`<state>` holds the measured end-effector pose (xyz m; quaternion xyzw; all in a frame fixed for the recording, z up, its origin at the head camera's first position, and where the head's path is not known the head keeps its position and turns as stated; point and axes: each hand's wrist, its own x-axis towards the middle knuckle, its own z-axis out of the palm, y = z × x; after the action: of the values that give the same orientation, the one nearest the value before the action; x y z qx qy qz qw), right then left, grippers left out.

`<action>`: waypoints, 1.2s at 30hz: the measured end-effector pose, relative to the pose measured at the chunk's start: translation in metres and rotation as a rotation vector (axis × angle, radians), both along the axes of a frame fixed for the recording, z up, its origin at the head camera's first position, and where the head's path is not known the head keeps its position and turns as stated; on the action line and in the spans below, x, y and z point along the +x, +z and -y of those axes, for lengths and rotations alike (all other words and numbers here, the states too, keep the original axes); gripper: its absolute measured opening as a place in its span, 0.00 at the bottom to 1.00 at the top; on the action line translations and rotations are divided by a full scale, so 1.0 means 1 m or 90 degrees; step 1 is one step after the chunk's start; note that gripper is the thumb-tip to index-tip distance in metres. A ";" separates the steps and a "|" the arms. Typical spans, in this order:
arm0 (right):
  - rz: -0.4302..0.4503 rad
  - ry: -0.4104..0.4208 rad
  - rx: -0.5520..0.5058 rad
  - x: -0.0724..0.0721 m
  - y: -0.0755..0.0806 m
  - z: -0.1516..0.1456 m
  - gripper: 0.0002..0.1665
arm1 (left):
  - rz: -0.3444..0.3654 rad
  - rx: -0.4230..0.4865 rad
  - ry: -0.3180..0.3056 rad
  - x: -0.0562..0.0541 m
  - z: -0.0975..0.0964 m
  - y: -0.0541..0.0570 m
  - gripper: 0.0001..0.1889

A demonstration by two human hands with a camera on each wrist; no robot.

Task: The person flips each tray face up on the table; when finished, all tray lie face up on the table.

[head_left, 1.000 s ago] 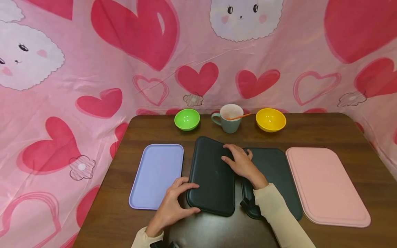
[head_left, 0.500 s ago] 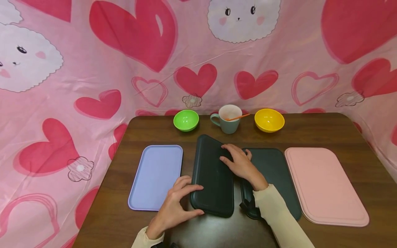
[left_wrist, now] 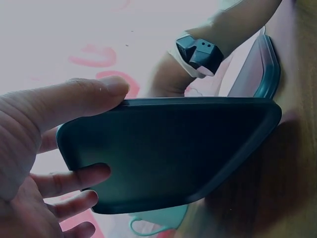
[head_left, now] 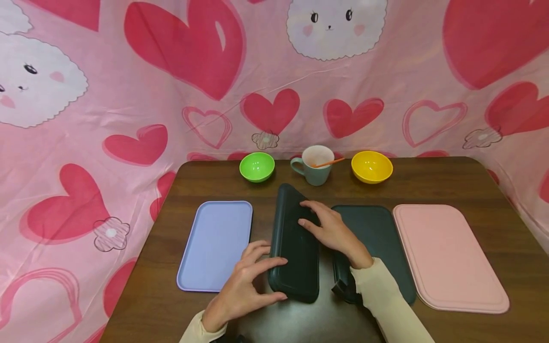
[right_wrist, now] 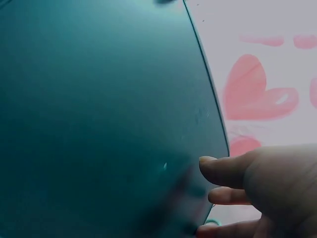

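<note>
A dark, rounded-corner tray (head_left: 296, 247) stands tilted mid-table, its left edge raised and its broad face turned right. My left hand (head_left: 242, 281) holds its near-left corner; in the left wrist view the thumb (left_wrist: 106, 89) lies along the rim and several fingers lie against the other face. On the far right part of the tray, my right hand (head_left: 334, 228) touches with extended index finger and thumb; the right wrist view shows the thumb (right_wrist: 218, 171) in front of the face. A second dark tray (head_left: 386, 252) lies flat, partly under my right wrist.
A lavender tray (head_left: 216, 243) lies at left, a pink tray (head_left: 450, 257) at right. Along the back stand a green bowl (head_left: 257, 166), a mug (head_left: 316, 171) with an orange stick (head_left: 330, 163) in it, and a yellow bowl (head_left: 371, 167). A heart-printed cloth (head_left: 274, 57) hangs behind.
The dark tray has tilted further, its left edge rising and moving right. My left hand has moved right with it; my right hand has shifted slightly left.
</note>
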<state>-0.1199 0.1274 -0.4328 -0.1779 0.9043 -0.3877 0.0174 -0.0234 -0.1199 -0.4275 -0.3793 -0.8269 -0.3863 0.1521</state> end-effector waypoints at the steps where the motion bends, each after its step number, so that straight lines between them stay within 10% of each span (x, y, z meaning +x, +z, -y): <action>1: -0.002 0.005 -0.006 0.001 0.002 0.000 0.30 | -0.002 -0.004 0.000 0.000 0.000 0.001 0.33; 36: 0.002 0.030 -0.068 0.034 0.045 -0.004 0.34 | -0.101 -0.088 -0.052 -0.007 -0.024 0.026 0.34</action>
<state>-0.0862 0.1310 -0.3876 -0.1991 0.8778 -0.4353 0.0184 -0.0303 -0.0956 -0.4019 -0.4515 -0.8208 -0.3030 0.1751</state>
